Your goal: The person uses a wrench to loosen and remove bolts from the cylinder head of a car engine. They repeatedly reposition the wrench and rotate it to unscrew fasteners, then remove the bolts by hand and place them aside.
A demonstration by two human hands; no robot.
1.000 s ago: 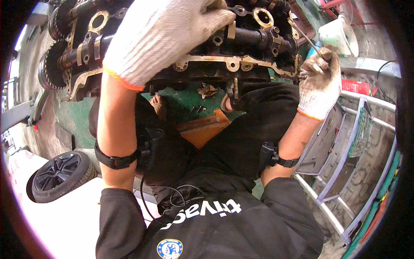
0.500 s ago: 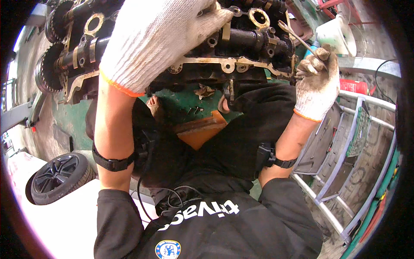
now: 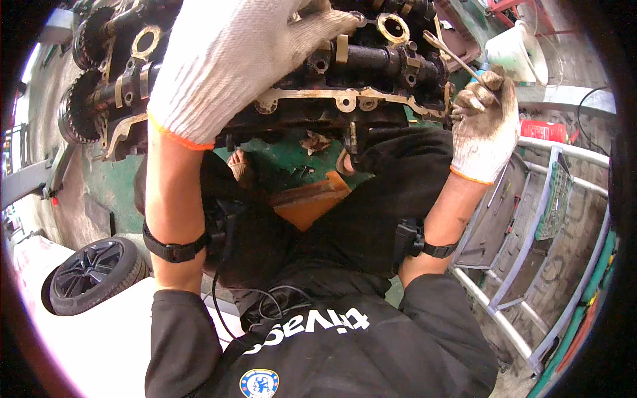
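head view crops left hand (image 3: 242,56), whose grip i cannot tell; right hand (image 3: 488,119) clasps a metal tool (image 3: 457,56).

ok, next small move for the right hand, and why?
Probably bring the slim metal tool left toward the left hand: the right hand grips it by the engine's right end, while the left hand is over the engine's middle.
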